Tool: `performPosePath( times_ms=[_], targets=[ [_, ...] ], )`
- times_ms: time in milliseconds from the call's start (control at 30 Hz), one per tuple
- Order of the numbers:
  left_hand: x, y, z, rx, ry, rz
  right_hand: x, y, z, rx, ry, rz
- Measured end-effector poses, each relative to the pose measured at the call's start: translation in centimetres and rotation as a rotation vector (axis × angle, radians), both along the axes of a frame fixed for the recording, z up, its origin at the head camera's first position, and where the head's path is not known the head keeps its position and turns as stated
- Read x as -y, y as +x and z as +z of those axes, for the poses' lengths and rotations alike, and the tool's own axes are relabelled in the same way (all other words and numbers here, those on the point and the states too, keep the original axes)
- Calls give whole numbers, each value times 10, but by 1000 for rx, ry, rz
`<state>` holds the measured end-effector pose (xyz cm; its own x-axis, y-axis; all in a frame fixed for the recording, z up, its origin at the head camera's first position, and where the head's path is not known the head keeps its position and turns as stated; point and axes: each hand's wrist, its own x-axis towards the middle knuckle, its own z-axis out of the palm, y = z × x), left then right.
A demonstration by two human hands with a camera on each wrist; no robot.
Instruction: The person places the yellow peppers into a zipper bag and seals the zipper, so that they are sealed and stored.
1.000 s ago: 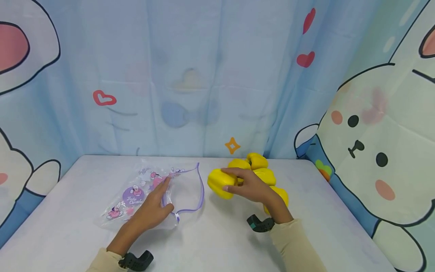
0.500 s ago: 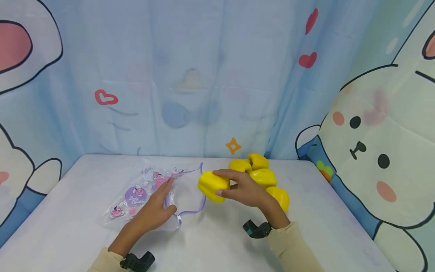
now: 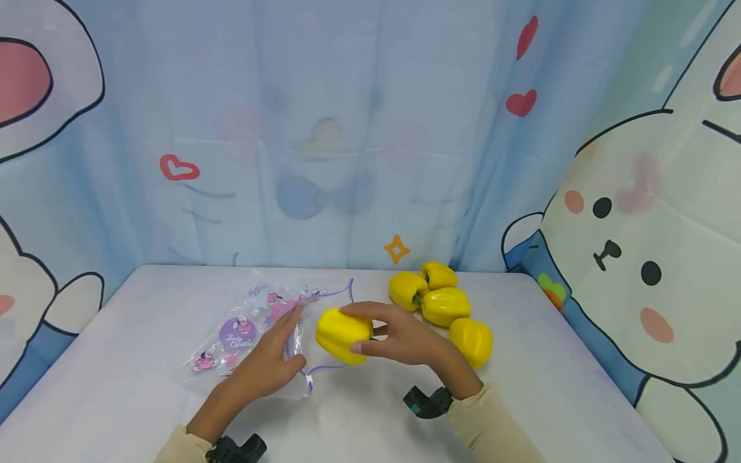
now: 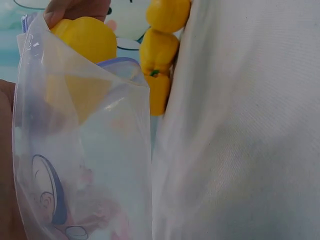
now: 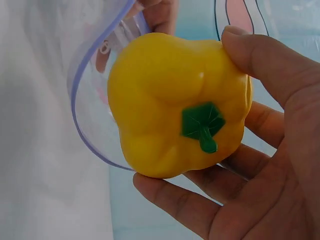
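Observation:
A clear zip bag (image 3: 237, 331) with pink and purple cartoon prints lies at the left, its purple-edged mouth gaping to the right. My left hand (image 3: 269, 363) holds the bag at the mouth, thumb and forefinger spread apart. With thumb and fingertips, my right hand (image 3: 408, 337) grips a yellow toy bell pepper (image 3: 341, 335) right at that mouth. In the right wrist view, the pepper's green stem (image 5: 204, 122) faces the palm and the purple rim (image 5: 75, 107) curves behind it. From the left wrist, the pepper's lower part shows through the bag's plastic (image 4: 120, 165).
Several more yellow peppers stand grouped at the right, one (image 3: 471, 341) nearest my right forearm and others (image 3: 446, 306) behind it. The white table (image 3: 359, 424) ends at a blue cartoon curtain (image 3: 347, 128). Each wrist wears a black camera mount.
My right hand has carried the pepper leftward and slightly down, from beside the other peppers to the bag's mouth. My left hand and the bag have shifted slightly right.

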<state>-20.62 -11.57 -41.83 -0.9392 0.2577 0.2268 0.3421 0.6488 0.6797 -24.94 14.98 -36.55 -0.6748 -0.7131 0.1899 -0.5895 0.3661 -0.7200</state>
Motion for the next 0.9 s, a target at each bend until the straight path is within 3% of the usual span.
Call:
performPosePath(
  times_ms=[200, 400, 900],
  targets=[
    [-1, 1, -2, -2, 12, -25, 8, 0, -8, 43, 18, 28],
    [-2, 1, -3, -7, 21, -52, 16, 0, -16, 12, 24, 71],
    [0, 0, -2, -44, 43, -148, 26, 0, -26, -61, 49, -27]
  ],
)
